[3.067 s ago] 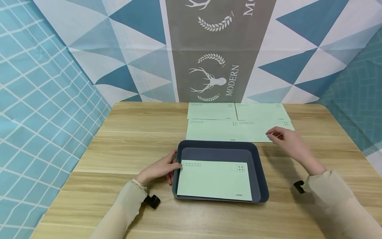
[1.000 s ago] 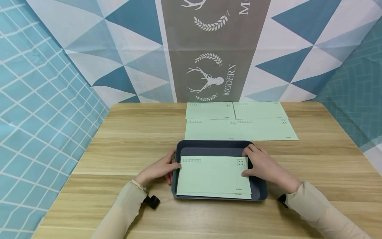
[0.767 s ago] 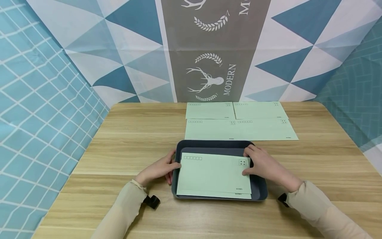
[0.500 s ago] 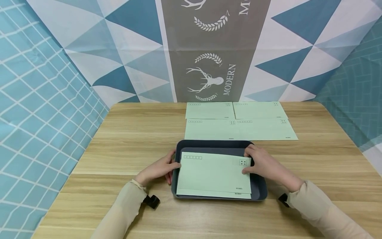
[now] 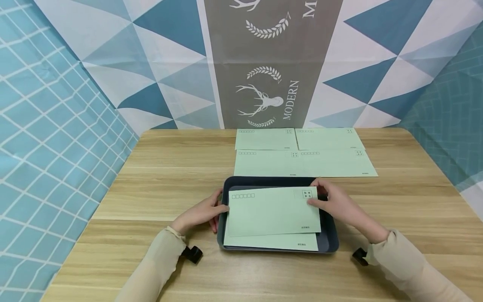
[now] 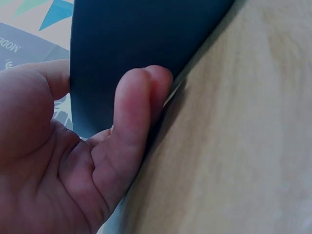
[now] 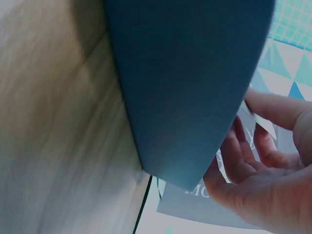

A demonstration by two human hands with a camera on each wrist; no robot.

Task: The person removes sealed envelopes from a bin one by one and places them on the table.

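Observation:
A dark blue-grey tray [image 5: 264, 181] sits on the table in front of me. My left hand [image 5: 201, 213] grips its left side, thumb over the rim and fingers against the outer wall, as the left wrist view shows on the tray wall [image 6: 107, 44]. Inside lies a pale green envelope [image 5: 269, 241], mostly covered by a second envelope [image 5: 271, 212] that sits slightly askew. My right hand [image 5: 337, 203] pinches this upper envelope at its right edge, thumb on top and fingers behind. In the right wrist view, the hand [image 7: 273, 165] is beside the tray's outer wall [image 7: 180, 92].
Several more pale green envelopes [image 5: 269, 163] lie in two rows behind the tray, reaching the table's back edge. Wood-grain table surface [image 5: 170, 172] extends on both sides. Patterned cloth [image 5: 260, 84] hangs behind and at the sides.
My right hand came from the back-row envelopes to the tray with a second envelope. Lately that envelope's right end has risen and shifted toward the back, exposing more of the lower one. My left hand stayed put.

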